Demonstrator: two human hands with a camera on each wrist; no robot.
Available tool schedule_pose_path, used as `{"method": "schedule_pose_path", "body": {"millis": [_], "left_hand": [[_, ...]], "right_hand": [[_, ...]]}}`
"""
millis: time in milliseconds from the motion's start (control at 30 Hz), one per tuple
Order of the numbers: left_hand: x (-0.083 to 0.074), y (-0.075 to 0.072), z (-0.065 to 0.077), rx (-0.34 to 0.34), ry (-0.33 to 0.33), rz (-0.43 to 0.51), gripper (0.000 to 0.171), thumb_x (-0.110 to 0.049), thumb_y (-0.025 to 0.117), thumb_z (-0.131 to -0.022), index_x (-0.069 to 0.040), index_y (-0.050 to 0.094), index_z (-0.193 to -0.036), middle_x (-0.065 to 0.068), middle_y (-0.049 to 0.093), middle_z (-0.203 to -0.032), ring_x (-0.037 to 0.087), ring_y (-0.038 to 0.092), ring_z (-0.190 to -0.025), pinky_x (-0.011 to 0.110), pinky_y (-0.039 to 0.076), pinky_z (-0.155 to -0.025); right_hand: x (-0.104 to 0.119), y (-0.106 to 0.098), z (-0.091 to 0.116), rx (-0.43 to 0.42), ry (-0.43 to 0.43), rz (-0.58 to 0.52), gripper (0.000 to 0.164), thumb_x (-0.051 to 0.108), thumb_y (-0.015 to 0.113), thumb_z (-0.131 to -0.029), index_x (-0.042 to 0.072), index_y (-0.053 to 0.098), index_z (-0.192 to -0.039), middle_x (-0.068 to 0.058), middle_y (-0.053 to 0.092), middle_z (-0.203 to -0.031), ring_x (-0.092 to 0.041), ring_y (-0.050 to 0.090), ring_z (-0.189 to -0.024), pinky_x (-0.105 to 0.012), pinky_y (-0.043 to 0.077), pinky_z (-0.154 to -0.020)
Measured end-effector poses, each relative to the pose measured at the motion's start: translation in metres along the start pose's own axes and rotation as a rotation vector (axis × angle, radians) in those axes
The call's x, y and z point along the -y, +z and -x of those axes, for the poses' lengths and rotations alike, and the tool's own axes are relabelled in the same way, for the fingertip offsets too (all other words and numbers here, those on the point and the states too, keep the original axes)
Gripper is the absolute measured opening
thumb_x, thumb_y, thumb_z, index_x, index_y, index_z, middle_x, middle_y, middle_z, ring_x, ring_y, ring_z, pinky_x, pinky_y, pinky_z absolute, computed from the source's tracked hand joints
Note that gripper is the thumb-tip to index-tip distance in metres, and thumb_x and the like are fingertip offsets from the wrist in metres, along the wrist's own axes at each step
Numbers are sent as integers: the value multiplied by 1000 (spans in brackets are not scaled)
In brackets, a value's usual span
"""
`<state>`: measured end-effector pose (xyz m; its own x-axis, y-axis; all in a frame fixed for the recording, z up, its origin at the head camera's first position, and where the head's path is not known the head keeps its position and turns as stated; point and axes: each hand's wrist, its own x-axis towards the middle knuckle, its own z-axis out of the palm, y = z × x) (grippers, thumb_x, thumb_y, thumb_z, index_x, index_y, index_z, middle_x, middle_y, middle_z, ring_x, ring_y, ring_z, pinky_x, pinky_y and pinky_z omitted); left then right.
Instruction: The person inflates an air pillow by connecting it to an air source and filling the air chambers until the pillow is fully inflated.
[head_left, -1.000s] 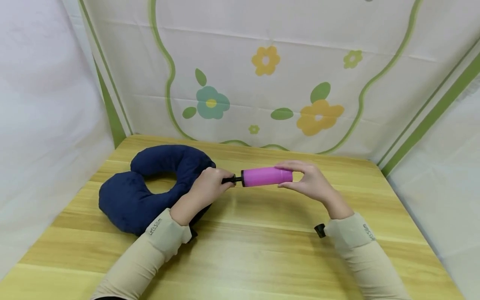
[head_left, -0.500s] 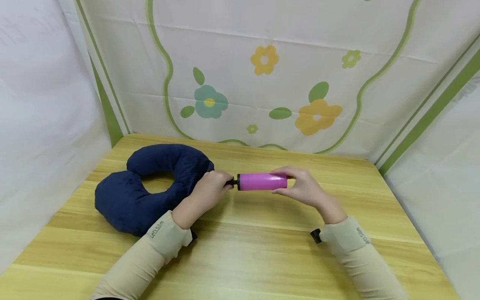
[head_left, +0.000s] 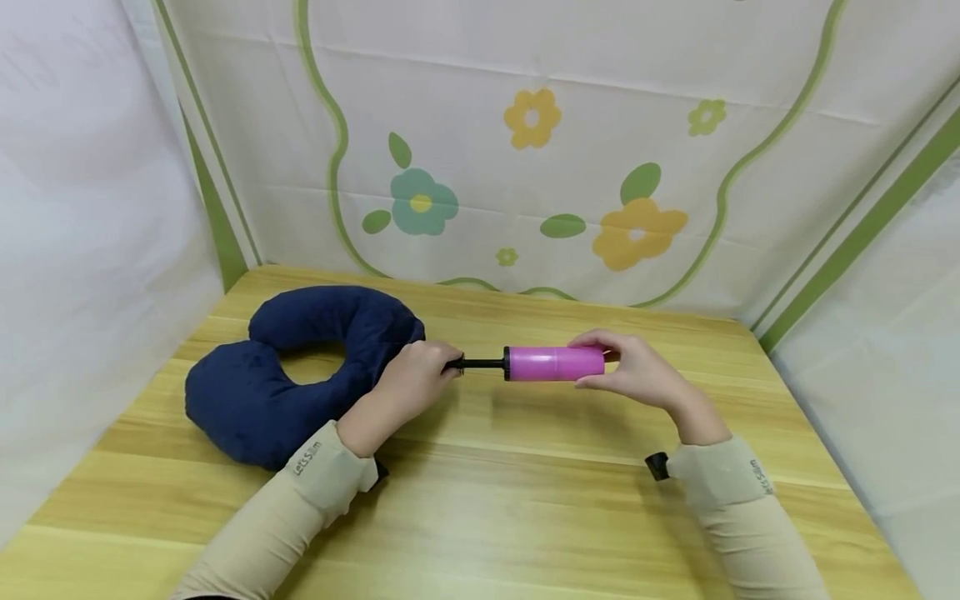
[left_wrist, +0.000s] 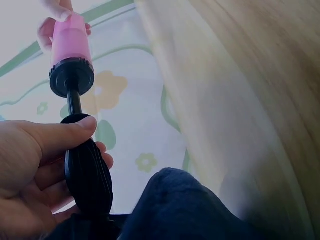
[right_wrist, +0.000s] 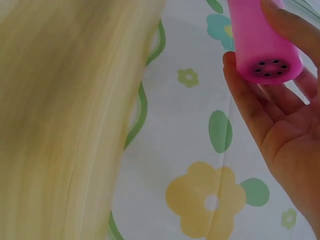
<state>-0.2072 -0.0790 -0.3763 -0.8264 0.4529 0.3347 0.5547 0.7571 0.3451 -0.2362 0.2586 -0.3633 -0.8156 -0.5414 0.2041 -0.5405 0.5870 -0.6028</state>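
A pink hand pump lies level in the air above the table, its black rod drawn partly out of the barrel. My left hand grips the ribbed black handle, thumb on top in the left wrist view. Around the barrel's far right end, my right hand curls its thumb and fingers. Small holes dot that end of the pump in the right wrist view. Just behind and left of my left hand rests a navy U-shaped neck pillow.
The wooden table runs up to a white cloth backdrop printed with flowers. White cloth also hangs at both sides. Each wrist wears a cuff with a small black camera.
The rod first slid further into the barrel, then came out longer than before. My right hand moved left with the barrel and then back right; my left hand stayed nearly in place.
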Motion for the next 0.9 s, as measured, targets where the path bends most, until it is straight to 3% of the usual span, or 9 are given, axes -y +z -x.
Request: {"method": "schedule_pose_path", "body": {"millis": [233,367,533,700,900], "left_hand": [[-2,2,1,-14,11,-3,11,0,78,-89,-5,72,-82,6,73,-88,20,70,-76,34,57,-68],[-2,4,0,-26,8,-9,12,3,78,-88,-4,71,-81,7,73,-86,21,70,-75,35,57,-66],[-1,1,-2,8,-38,3,6,0,78,-90,-5,75,-86,7,75,-88,17,68,-72,32,54,-64],[0,-3,-5,41,-55,16,4,-4,78,-91,-7,78,-88,6,75,-89,13,64,-69,30,52,-63],[1,-3,-6,55,-76,17,2,-5,79,-91,-7,79,-91,6,75,-91,13,62,-68,31,51,-64]], "right_hand": [[12,26,-9,-51,-185,63,45,4,91,-76,3,70,-116,-6,72,-108,-18,66,-92,-38,58,-82],[21,41,-18,-64,-243,86,44,4,92,-75,1,69,-112,-7,71,-106,-17,66,-88,-35,57,-77],[23,42,-22,-62,-213,69,46,6,93,-75,3,69,-115,-5,71,-106,-16,65,-89,-37,56,-78],[24,33,-23,0,-159,65,49,12,91,-79,7,67,-121,-4,70,-110,-18,64,-94,-41,55,-84],[38,31,-28,114,-139,197,56,16,88,-83,10,64,-132,-8,67,-125,-26,64,-107,-48,53,-91]]}}
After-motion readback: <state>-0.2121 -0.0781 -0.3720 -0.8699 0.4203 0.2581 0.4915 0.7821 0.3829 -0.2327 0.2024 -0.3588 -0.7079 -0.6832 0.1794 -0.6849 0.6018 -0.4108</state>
